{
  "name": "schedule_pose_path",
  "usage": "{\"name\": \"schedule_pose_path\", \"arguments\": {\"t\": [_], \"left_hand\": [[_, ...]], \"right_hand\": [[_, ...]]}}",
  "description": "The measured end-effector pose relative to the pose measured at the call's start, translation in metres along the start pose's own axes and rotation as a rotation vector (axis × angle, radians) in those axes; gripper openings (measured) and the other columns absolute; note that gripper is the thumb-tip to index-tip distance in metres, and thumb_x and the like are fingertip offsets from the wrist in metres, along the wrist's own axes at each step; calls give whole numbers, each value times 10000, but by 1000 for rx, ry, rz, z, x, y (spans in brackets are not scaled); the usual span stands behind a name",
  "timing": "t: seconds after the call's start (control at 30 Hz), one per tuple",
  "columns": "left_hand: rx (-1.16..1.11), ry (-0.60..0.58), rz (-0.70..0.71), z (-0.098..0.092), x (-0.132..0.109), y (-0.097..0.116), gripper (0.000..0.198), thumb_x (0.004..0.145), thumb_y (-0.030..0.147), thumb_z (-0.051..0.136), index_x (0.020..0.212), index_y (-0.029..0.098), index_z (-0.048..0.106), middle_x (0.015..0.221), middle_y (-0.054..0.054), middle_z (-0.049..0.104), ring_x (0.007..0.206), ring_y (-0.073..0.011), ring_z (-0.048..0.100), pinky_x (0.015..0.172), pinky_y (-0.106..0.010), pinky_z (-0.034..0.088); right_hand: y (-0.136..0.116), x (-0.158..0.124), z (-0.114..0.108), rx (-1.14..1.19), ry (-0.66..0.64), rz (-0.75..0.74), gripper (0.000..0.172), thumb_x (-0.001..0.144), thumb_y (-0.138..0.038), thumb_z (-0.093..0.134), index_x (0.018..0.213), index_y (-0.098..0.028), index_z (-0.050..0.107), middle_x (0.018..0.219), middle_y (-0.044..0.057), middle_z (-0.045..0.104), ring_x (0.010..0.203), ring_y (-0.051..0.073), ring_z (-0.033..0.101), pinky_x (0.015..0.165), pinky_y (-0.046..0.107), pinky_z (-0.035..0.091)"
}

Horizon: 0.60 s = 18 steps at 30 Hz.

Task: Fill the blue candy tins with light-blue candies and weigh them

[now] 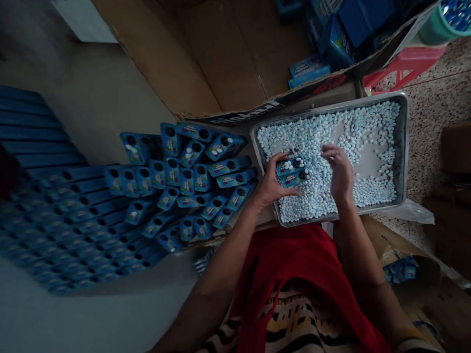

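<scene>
The left hand [271,182] is gripping two blue boxes [289,180] side by side, its fingers and thumb pressing on opposite sides of the pair. The right hand [341,174] is hovering just beside them, loosely open with its fingers slightly bent and blurred; whether it is carrying anything, one cannot tell. Both hands are working above a metal tray [404,147], where white and pale-blue pellets [305,208] are spreading unevenly across the bottom. A few pellets are resting on the held boxes, around their dark round openings. To the left, many similar blue cartons [187,182] are standing in a loose cluster, some of them showing pellets on top. Beyond the tray, a large cardboard box [235,54] is holding more blue packs [336,41]; near it, a green tub [430,30] is sitting above a red stool [410,66].
</scene>
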<state>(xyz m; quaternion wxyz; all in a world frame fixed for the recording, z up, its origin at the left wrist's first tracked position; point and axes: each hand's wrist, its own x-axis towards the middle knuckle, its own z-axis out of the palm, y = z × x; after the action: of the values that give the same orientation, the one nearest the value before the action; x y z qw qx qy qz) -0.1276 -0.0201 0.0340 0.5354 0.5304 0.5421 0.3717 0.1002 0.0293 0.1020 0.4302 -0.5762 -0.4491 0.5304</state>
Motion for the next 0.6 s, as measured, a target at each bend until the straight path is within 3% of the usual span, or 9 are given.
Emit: {"name": "schedule_pose_path", "arguments": {"t": [0.07, 0.17, 0.23, 0.3, 0.37, 0.47, 0.53, 0.6], "left_hand": [[-87, -91, -70, -12, 0, 5, 1056, 668, 750, 942, 1509, 285, 504, 1495, -155, 622, 1382, -331, 653, 1147, -486, 595], [-172, -128, -161, -27, 5, 8, 682, 896, 648, 795, 1432, 263, 619, 1462, -145, 680, 1340, -307, 690, 1110, -473, 617], [-186, -118, -200, -33, 13, 7, 599, 881, 571, 827, 1371, 256, 687, 1445, -135, 712, 1324, -304, 703, 1081, -459, 632], [-218, -124, -257, -35, 21, 2, 602, 828, 555, 876, 1328, 251, 736, 1375, -120, 757, 1231, -297, 745, 1004, -443, 664], [-249, -102, -314, -36, 26, -4, 652, 785, 595, 902, 1314, 243, 761, 1267, -104, 797, 1101, -283, 778, 906, -426, 686], [-183, 44, -297, -35, 24, -9, 734, 781, 692, 880, 1320, 207, 763, 1190, -98, 815, 1038, -271, 784, 874, -408, 680], [-58, 147, -226, -35, 19, -5, 733, 833, 741, 819, 1307, 185, 758, 1165, -102, 819, 1037, -263, 785, 905, -399, 669], [106, 195, -125, -36, 15, 6, 693, 901, 750, 751, 1304, 186, 749, 1177, -106, 816, 1066, -260, 785, 946, -389, 656]], "right_hand": [[16, -11, -31, -491, -22, -8, 563, 963, -744, 601, 1304, -315, 733, 1582, 118, 544, 1547, 382, 442, 1300, 624, 333], [44, -31, -57, -1040, -308, -73, 956, 846, -856, 686, 1609, -296, 550, 1818, 165, 269, 1692, 492, 184, 1324, 720, 234], [63, -36, -57, -1175, -511, -149, 1025, 821, -863, 714, 1654, -304, 503, 1839, 167, 238, 1705, 506, 140, 1332, 737, 188], [80, -29, -51, -1168, -573, -202, 909, 855, -813, 723, 1607, -328, 561, 1807, 154, 334, 1686, 489, 216, 1330, 718, 204], [94, -13, -44, -1085, -544, -211, 688, 899, -727, 728, 1460, -331, 684, 1703, 145, 503, 1599, 464, 376, 1290, 673, 298], [102, 17, -39, -920, -470, -155, 397, 905, -554, 759, 1188, -277, 783, 1414, 153, 715, 1331, 403, 600, 1142, 579, 456], [96, 29, -37, -764, -296, -53, 285, 877, -475, 773, 1048, -247, 777, 1188, 133, 769, 1141, 338, 669, 1023, 494, 516], [80, 30, -33, -472, -24, 101, 249, 847, -469, 791, 947, -246, 737, 982, 71, 750, 953, 259, 676, 860, 392, 541]]}}
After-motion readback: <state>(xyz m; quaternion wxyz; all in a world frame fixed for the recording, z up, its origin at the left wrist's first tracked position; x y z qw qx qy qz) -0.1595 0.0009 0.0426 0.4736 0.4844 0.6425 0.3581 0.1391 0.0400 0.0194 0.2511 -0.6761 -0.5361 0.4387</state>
